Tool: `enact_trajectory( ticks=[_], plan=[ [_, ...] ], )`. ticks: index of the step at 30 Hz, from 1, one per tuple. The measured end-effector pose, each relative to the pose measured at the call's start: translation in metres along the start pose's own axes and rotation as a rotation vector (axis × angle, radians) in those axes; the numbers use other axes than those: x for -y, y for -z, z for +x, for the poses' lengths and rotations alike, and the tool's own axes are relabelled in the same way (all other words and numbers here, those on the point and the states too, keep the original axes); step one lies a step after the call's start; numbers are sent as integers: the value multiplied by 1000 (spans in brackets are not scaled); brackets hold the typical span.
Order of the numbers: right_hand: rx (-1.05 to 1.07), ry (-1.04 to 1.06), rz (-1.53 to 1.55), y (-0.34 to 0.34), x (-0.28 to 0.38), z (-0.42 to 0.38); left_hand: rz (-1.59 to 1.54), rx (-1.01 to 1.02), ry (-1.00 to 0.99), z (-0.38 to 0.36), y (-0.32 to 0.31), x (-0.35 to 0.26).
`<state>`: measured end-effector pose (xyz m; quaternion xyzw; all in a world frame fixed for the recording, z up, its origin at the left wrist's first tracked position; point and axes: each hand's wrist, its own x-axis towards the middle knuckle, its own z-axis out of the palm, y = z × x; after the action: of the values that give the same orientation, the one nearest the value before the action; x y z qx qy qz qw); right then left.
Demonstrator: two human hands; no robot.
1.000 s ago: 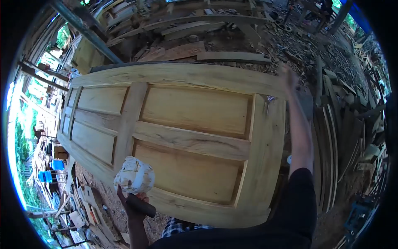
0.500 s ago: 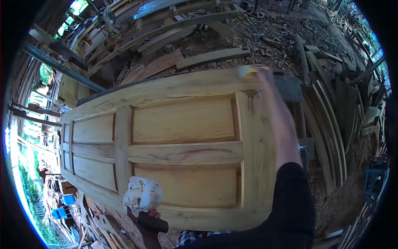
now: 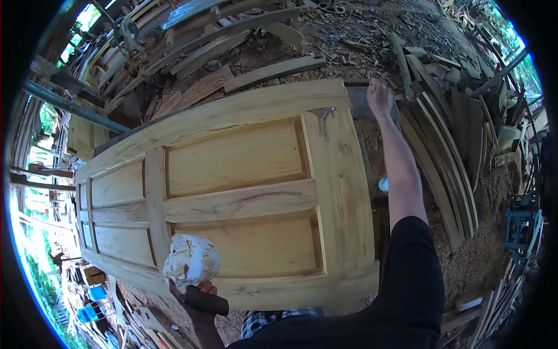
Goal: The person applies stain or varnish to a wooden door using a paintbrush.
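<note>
A pale wooden panel door [image 3: 238, 210] lies flat in front of me. My left hand [image 3: 196, 295] is closed at its near edge, around a dark brown roll [image 3: 206, 301] and against a white-smeared container [image 3: 192, 260] just above it. My right hand [image 3: 379, 98] is closed in a fist past the door's far right corner, apart from the wood; whatever it holds is hidden. A small glossy dark streak [image 3: 326, 113] marks the door's far right part, by the panel's corner.
Long boards [image 3: 444, 168] are stacked on the right. A white object [image 3: 383, 184] shows beside the door's right end. Wood scraps [image 3: 343, 43] litter the ground beyond, near a timber bench [image 3: 215, 49]. A metal pole [image 3: 75, 106] slants across the left.
My right hand has moved off the door's far right corner, away from its surface. The yellowish, blurred thing by it no longer shows. The view has shifted; my left hand keeps its hold.
</note>
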<state>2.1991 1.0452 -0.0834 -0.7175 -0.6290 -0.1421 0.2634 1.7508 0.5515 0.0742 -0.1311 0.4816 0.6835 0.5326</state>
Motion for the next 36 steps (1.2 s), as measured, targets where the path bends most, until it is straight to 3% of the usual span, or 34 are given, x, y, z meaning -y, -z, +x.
enact_trajectory(
  ticks=[2, 4, 5, 7, 10, 11, 15, 18, 19, 22, 25, 27, 28, 29, 30, 33, 35, 36],
  plan=[
    [-36, -70, 101, 17, -4, 5, -25, -10, 8, 4, 1, 2],
    [308, -253, 682, 30, -2, -4, -49, -39, 1, -2, 3, 4],
    [314, -249, 685, 36, 0, -14, -45, -13, 0, -2, 1, 5],
    [705, -471, 1119, 43, -5, -29, -41, 25, -1, -3, 1, 5],
    [555, -423, 1014, 40, -13, -30, -48, 14, 1, -5, 5, 5],
    [356, -132, 544, 43, -17, -27, -48, 19, -5, -6, 5, 4],
    [306, -112, 619, 55, -9, -27, -32, 26, -11, -14, -7, 9],
    [265, 47, 382, 67, 1, -34, -14, 43, -54, -15, -9, 10],
    [157, 140, 209, 66, 1, -31, 1, 35, -51, -18, -8, 8],
    [120, 66, 387, 74, 22, -15, 34, 0, -87, -19, -10, 10],
    [101, 188, 626, 39, 65, -21, 7, 5, -52, -16, -8, 10],
    [457, 9, 815, 53, 131, -37, -3, 17, -35, -15, -11, 12],
    [415, 135, 1005, 14, 155, -52, -8, 24, -20, -16, -14, 11],
    [497, 105, 1156, -13, 188, -68, -7, 27, -25, -17, -17, 10],
    [539, 191, 1250, -14, 215, -82, -16, 28, -33, -19, -22, 12],
    [740, 180, 1404, -40, 257, -101, -29, 23, -47, -18, -19, 12],
    [784, -31, 1312, -87, 249, -92, -33, 14, -60, -17, -12, 14],
    [889, -266, 1437, -98, 228, -74, -22, -29, -98, -18, -7, 15]
  ],
)
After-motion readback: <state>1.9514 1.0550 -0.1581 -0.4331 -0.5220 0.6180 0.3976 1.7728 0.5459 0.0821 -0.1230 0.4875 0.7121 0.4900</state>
